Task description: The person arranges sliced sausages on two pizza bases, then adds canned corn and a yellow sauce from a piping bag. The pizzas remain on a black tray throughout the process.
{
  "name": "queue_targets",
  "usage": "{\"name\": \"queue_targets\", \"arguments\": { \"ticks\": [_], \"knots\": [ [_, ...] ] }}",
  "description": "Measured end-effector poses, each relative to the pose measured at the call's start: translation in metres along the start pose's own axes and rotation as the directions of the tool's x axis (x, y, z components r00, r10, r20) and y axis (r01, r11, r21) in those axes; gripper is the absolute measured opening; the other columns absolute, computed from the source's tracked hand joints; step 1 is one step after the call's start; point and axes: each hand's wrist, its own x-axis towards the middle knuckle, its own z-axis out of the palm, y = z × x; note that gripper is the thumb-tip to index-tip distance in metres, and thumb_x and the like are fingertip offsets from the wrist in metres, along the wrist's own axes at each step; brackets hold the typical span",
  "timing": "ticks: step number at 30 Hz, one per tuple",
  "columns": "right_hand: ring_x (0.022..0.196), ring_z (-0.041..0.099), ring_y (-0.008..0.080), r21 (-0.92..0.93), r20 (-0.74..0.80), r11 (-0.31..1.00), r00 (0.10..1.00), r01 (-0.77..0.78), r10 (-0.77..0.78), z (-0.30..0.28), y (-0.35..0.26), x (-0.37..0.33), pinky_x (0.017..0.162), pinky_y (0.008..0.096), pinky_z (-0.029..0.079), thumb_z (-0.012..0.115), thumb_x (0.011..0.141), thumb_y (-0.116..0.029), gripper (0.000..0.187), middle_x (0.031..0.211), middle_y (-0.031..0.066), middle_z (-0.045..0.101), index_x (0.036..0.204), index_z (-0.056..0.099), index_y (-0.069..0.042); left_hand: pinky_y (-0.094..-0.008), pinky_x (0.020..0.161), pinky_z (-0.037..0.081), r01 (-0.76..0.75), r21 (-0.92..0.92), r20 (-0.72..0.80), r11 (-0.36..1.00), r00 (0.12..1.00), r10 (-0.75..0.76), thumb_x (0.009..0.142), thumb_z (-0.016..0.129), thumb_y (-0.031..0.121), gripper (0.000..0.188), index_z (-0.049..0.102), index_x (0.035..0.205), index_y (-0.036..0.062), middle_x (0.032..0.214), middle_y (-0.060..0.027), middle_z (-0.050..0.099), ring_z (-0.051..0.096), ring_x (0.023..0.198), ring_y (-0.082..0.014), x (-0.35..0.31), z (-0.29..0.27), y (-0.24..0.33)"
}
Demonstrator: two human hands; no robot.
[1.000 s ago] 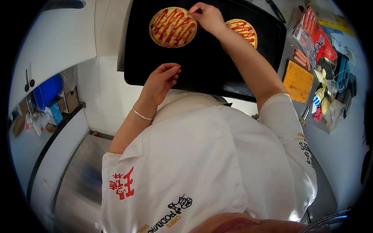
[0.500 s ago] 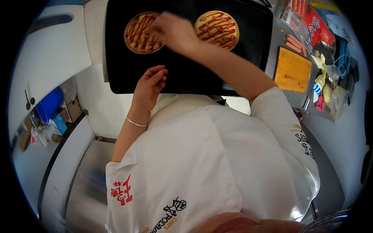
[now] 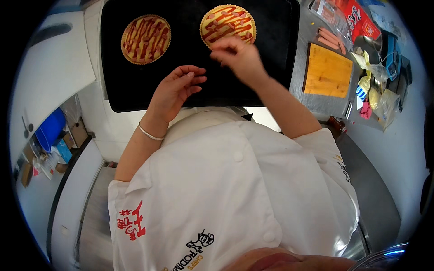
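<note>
Two round pizzas lie on a black baking tray [image 3: 135, 92]. The left pizza [image 3: 146, 39] and the right pizza [image 3: 228, 25] have crimped rims, red sauce stripes and pink sausage pieces on a yellow base. My right hand [image 3: 239, 58] is over the near edge of the right pizza, fingers curled together. What they hold, if anything, is hidden. My left hand [image 3: 177, 90] hovers over the tray's near part between the pizzas, its fingers loosely bent and apart. Nothing shows in it, though the palm is partly hidden.
Right of the tray, a wooden cutting board [image 3: 328, 71] lies on a metal counter. Behind it are several pink sausages [image 3: 331, 39] and a red package [image 3: 360, 22]. Plastic bags [image 3: 384, 106] and small items crowd the counter's right side. A blue bin [image 3: 50, 128] stands low at left.
My right hand has moved from the left pizza to the near edge of the right one. My left hand's fingers have loosened. The whole view has shifted, with the tray now farther left.
</note>
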Motion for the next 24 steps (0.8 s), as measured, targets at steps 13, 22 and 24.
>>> {"name": "queue_targets", "arguments": {
  "ticks": [13, 22, 24],
  "knots": [
    [0.083, 0.073, 0.0306, -0.572, -0.085, 0.812, 0.977, 0.114, -0.196, -0.067, 0.03, 0.135, 0.076, 0.0378, 0.056, 0.078, 0.081, -0.008, 0.013, 0.087, 0.0138, 0.074, 0.092, 0.072, -0.006, -0.0324, 0.095, 0.058, -0.06, -0.008, -0.093, 0.998, 0.994, 0.059, 0.109, 0.052, 0.013, 0.025, 0.058, 0.13, 0.0015, 0.127, -0.0159, 0.065, 0.068, 0.115, -0.024, -0.019, -0.006, -0.002],
    [0.087, 0.069, 0.0271, -0.793, 0.026, 0.524, 0.876, 0.311, -0.481, -0.065, 0.015, 0.115, 0.077, 0.0387, 0.056, 0.077, 0.086, -0.019, 0.012, 0.091, 0.008, 0.069, 0.095, 0.074, -0.012, -0.0283, 0.087, 0.059, -0.051, 0.006, -0.065, 0.999, 0.997, 0.051, 0.107, 0.058, 0.015, 0.034, 0.059, 0.138, 0.001, 0.121, -0.0124, 0.068, 0.069, 0.103, -0.0174, -0.014, -0.013, -0.001],
    [0.085, 0.072, 0.0159, -0.771, 0.117, 0.468, 0.819, 0.432, -0.562, -0.055, 0.006, 0.087, 0.077, 0.0276, 0.058, 0.077, 0.093, -0.018, 0.015, 0.098, 0.0038, 0.074, 0.106, 0.076, -0.01, -0.0281, 0.087, 0.058, -0.033, 0.0, -0.049, 0.999, 0.998, 0.033, 0.107, 0.058, 0.015, 0.037, 0.057, 0.141, 0.0009, 0.121, -0.0121, 0.068, 0.069, 0.103, -0.0174, -0.011, -0.01, 0.001]
  ]
}}
